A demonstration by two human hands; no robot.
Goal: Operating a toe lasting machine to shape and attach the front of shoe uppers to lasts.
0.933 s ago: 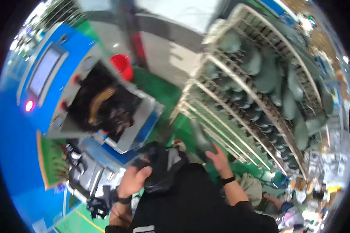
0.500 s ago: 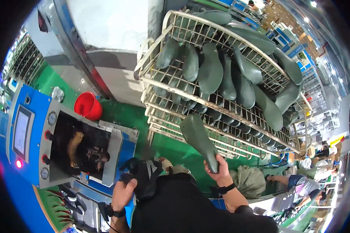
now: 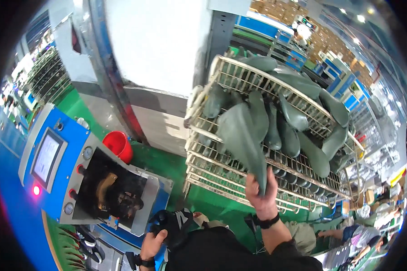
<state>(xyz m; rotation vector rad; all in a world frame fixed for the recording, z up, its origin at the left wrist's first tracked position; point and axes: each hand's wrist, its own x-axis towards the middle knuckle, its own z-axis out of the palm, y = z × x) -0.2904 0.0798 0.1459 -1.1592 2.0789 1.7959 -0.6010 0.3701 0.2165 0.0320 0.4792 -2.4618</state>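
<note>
My right hand (image 3: pixel 263 195) grips a dark green shoe last (image 3: pixel 240 135) by its narrow end. The last's broad end points up and away, over the near edge of a cream wire rack (image 3: pixel 199 131). Several similar dark green lasts (image 3: pixel 313 153) lie on the rack's top tier, and more show on the tier below. Low in front of my body, my left hand (image 3: pixel 153 244) is closed on a black shoe (image 3: pixel 180 229) with a white mark on its side. Part of that shoe is hidden by my fingers and dark clothing.
A blue machine (image 3: pixel 79 128) with a screen, gauges and an open dark chamber stands at left. Behind it sits a red bucket (image 3: pixel 118 147) on the green floor. Shoes (image 3: pixel 89 246) lie below the machine. Another person (image 3: pixel 366 238) bends at the far right.
My right hand has raised the shoe last up and forward, from below the rack's edge to over it. The view has shifted. The left hand still holds the black shoe.
</note>
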